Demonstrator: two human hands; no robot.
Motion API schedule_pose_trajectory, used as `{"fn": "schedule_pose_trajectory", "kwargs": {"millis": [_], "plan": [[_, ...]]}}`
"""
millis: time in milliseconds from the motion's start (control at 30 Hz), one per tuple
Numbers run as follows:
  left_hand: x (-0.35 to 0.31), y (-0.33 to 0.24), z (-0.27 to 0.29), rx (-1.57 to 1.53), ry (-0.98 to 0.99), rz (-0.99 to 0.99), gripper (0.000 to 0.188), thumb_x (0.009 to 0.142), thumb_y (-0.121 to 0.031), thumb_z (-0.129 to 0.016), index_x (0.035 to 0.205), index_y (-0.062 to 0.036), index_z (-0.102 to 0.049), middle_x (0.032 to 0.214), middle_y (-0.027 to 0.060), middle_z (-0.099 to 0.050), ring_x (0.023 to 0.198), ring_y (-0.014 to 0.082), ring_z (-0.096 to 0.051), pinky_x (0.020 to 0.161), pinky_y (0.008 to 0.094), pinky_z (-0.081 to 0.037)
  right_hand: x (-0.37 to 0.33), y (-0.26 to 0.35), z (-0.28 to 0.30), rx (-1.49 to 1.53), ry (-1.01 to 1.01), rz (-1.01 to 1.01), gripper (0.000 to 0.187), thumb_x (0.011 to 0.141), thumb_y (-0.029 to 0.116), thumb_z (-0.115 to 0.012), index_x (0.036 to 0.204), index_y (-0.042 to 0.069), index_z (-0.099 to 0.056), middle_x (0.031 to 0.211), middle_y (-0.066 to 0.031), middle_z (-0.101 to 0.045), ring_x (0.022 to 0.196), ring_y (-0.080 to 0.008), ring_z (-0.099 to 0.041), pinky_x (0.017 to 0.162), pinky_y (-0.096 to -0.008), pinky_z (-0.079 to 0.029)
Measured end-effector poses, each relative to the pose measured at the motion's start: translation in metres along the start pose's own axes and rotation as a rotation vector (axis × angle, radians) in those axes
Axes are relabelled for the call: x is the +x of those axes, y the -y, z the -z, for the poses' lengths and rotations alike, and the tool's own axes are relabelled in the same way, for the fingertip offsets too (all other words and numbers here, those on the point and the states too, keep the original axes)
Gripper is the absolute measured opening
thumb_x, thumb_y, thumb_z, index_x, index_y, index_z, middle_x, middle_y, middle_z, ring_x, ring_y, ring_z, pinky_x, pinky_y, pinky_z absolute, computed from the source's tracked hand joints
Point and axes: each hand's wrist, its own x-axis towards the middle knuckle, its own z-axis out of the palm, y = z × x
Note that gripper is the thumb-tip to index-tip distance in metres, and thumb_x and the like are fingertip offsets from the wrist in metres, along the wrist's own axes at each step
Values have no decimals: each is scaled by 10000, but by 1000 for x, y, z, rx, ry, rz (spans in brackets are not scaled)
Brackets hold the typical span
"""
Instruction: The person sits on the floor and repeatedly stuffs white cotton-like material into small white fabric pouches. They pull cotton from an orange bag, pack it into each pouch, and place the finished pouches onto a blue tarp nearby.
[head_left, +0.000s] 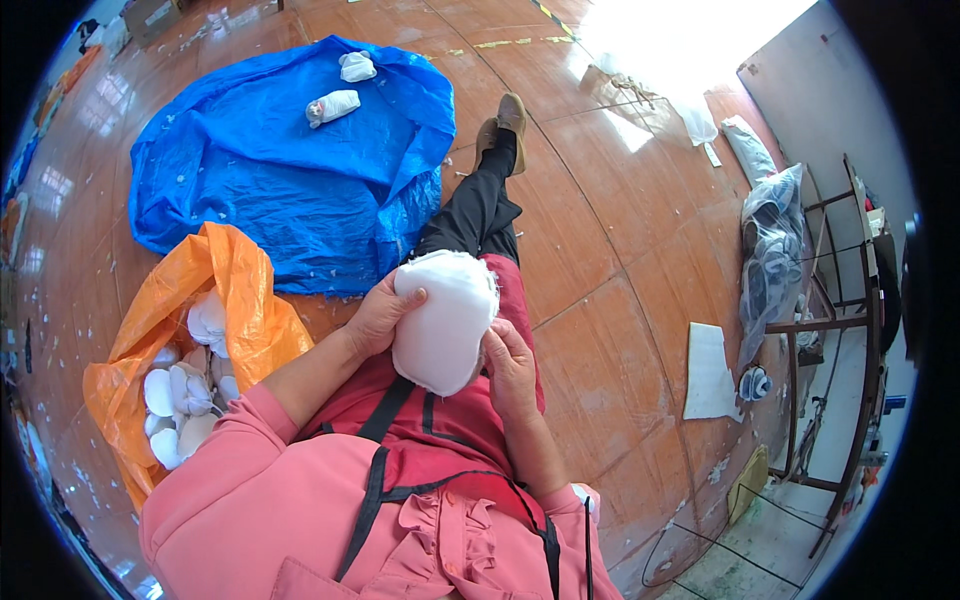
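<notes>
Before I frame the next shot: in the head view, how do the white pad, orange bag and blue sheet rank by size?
1. Blue sheet
2. Orange bag
3. White pad, smallest even though nearer the camera

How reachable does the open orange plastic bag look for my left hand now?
Likely yes: the open orange plastic bag sits close on that side, nothing visibly blocking it, though your left hand holds the white rounded padding.
</notes>
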Motion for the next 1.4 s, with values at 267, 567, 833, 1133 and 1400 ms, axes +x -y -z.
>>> {"fn": "schedule_pose_trajectory", "kwargs": {"millis": [267, 567, 833, 1133, 1400], "plan": [[-4, -7, -10, 138, -56, -38, 488, 862, -136, -765, 1301, -89, -558, 1192, 43, -648, 1093, 171, -606, 959, 337, -505, 2, -7, 9, -44, 18, 49, 115, 955, 36, -601, 1057, 30, -655, 1016, 19, -609, 909, -81, -596, 794, -240, -504], [-8, 0, -26, 454, 17, -128, 526, 830, -93, -791, 1303, -72, -562, 1142, 23, -657, 1051, 120, -604, 929, 298, -503, 3, -18, 12, -70, -177, 16, 249, 918, 34, -639, 1166, 20, -634, 1096, -40, -676, 922, -129, -643, 816, -263, -524], [-17, 10, -43, 598, 99, -247, 489, 831, -114, -793, 1270, -63, -585, 1136, 20, -666, 1049, 96, -590, 931, 283, -484, 21, -25, 25, -374, -127, 227, 456, 963, 216, -593, 1364, 23, -500, 1385, -119, -528, 1261, -225, -505, 1090, -335, -375], [-15, 7, -64, 1226, 322, -681, 397, 757, -197, -827, 1089, -43, -672, 880, 94, -690, 806, 245, -667, 711, 347, -511, 18, -31, 39, 191, -198, 225, 350, 1031, 268, -454, 1285, 47, -552, 1222, -85, -626, 1100, -213, -604, 980, -380, -488], [-15, 4, -58, 1381, 176, -919, 430, 686, -291, -860, 985, -47, -670, 828, 90, -651, 782, 297, -635, 707, 407, -487, 24, -11, 38, 184, -25, -80, 429, 1055, 349, -368, 1313, 53, -540, 1235, -107, -632, 1105, -248, -619, 986, -402, -489]]}}
